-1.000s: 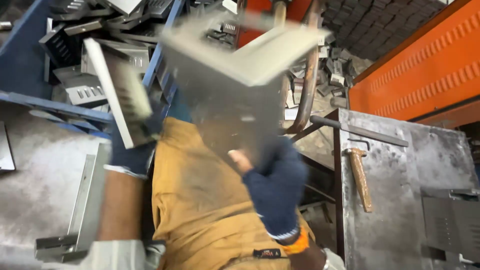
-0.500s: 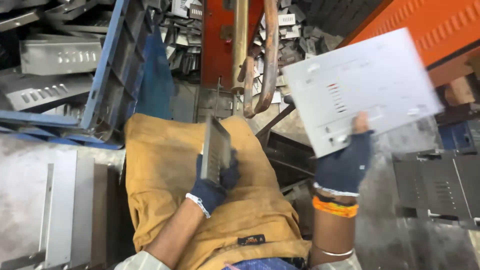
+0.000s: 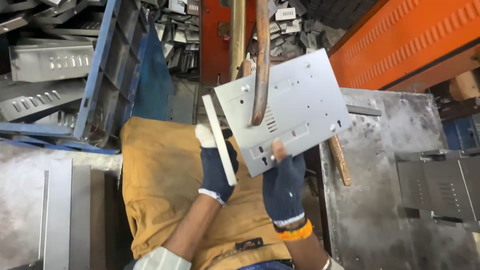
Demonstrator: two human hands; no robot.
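Head view: the right hand (image 3: 284,186), in a fingerless blue glove, pinches the near edge of a punched grey sheet-metal panel (image 3: 290,107); it has swung in from the right and now hangs centred over the lap. The left hand (image 3: 216,167) has lifted its narrow panel (image 3: 219,140), gripped edge-on, until it sits just beside the big one. Below lies a tan apron (image 3: 160,190); to the right, a steel bench (image 3: 390,200).

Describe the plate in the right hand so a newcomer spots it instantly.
Start at the orange machine wall top right, then drop left to the rusty hook at centre. Behind its tip, the right hand holds up a flat grey sheet-metal plate. Unlike the narrow edge-on strip in the left hand, it faces the camera, showing slots and holes.
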